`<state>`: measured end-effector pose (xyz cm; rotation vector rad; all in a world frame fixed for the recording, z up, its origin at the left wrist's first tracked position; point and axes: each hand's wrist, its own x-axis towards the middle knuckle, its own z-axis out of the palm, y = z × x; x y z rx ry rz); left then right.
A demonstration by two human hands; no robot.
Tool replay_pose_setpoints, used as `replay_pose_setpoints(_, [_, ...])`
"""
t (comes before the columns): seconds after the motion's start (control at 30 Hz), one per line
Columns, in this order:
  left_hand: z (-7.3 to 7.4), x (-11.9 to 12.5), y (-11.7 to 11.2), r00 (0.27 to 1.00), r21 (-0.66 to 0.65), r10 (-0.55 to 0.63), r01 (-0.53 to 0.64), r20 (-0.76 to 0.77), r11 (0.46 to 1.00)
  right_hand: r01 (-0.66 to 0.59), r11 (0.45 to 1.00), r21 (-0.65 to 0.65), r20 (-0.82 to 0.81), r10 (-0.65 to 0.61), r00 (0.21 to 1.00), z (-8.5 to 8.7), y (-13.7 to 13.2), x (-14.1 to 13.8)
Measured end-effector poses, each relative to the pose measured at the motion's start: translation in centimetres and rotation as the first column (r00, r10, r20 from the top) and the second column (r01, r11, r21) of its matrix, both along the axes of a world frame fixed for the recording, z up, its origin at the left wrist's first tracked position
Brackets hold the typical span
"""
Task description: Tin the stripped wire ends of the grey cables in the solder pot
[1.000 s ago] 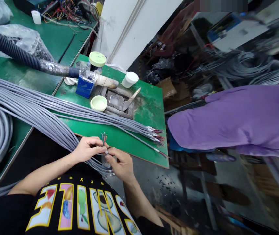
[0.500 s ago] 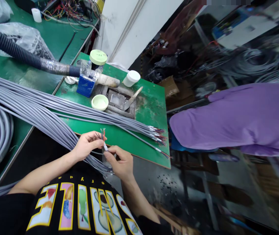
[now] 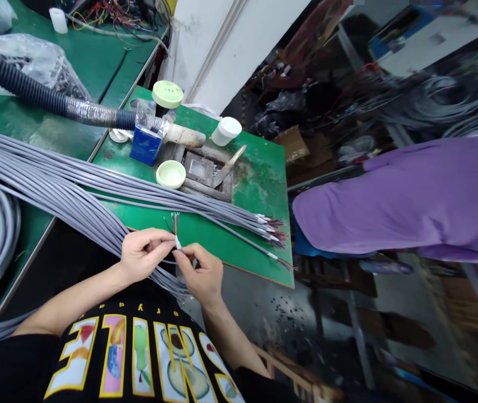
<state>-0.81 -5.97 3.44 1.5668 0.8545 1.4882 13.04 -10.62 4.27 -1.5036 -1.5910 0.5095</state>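
The white sleeve (image 3: 178,244) below coloured wires (image 3: 175,224) is being left more exposed than 1 s ago, while being pinched by left hand (image 3: 141,256) and right hand (image 3: 202,274), suggesting ongoing adjustment.

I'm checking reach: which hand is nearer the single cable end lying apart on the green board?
Right. The right hand is left of the single cable end, by the edge of the green board; the left hand is farther left.

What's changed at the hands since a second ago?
The cable end, pinched by the left hand and right hand, moved slightly left and away from the body; more white sleeve shows. Nothing visibly released. The cables on the green table and white cup stayed.
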Motion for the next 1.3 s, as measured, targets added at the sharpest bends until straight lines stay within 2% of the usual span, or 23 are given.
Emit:
replay_pose_setpoints(0.03, [0.1,-0.1,0.0,0.999,0.122,-0.007,0.012,-0.047,0.992,0.002,1.0,0.004,0.012,-0.002,1.0,0.0,0.1,-0.1])
replay_pose_setpoints(0.1, [0.1,-0.4,0.2,0.994,0.338,-0.013,0.051,-0.112,0.94,-0.003,1.0,0.019,0.03,0.003,1.0,0.0,0.3,-0.3])
replay_pose_setpoints(0.17, [0.1,-0.4,0.3,0.988,0.413,-0.004,0.069,-0.158,0.908,-0.014,0.999,0.038,0.043,0.012,0.999,0.0,0.4,-0.4])
replay_pose_setpoints(0.23, [0.0,-0.3,0.4,0.986,0.332,0.026,0.03,-0.165,0.943,-0.014,0.999,0.051,0.054,0.011,0.998,0.1,0.4,-0.5])
replay_pose_setpoints(0.3, [-0.2,-0.1,0.5,0.989,0.161,0.069,-0.047,-0.132,0.986,-0.007,0.998,0.057,0.064,0.003,0.998,0.1,0.5,-0.6])
replay_pose_setpoints(0.37, [-0.2,0.1,0.6,0.993,-0.001,0.091,-0.091,-0.078,0.996,-0.007,0.998,0.069,0.072,0.002,0.997,0.1,0.5,-0.7])
replay_pose_setpoints(0.5, [-0.3,0.2,0.8,0.997,-0.229,0.079,-0.077,-0.002,0.97,-0.019,0.996,0.09,0.091,0.011,0.996,0.1,0.5,-0.9])
replay_pose_setpoints(0.67, [-0.3,0.0,1.1,0.996,-0.408,0.08,-0.058,0.038,0.911,-0.024,0.995,0.092,0.115,0.013,0.993,0.2,0.7,-1.0])
replay_pose_setpoints(0.97, [0.3,0.2,2.1,0.996,-0.548,0.06,-0.016,0.064,0.837,-0.044,0.993,0.11,0.174,0.024,0.984,-0.1,1.0,-1.3])
replay_pose_setpoints(1.1, [0.3,0.3,2.4,0.994,-0.591,0.053,0.015,0.098,0.807,-0.034,0.996,0.083,0.145,0.021,0.989,-0.1,1.0,-1.4])
replay_pose_setpoints(1.2, [0.0,0.4,2.2,0.988,-0.567,0.076,0.012,0.131,0.824,-0.02,1.0,0.016,0.032,0.019,0.999,0.0,1.2,-1.4])
replay_pose_setpoints(1.3, [-0.5,0.7,1.7,0.983,-0.465,0.14,-0.072,0.114,0.882,-0.012,0.991,-0.133,-0.181,-0.012,0.983,0.1,1.5,-1.3])
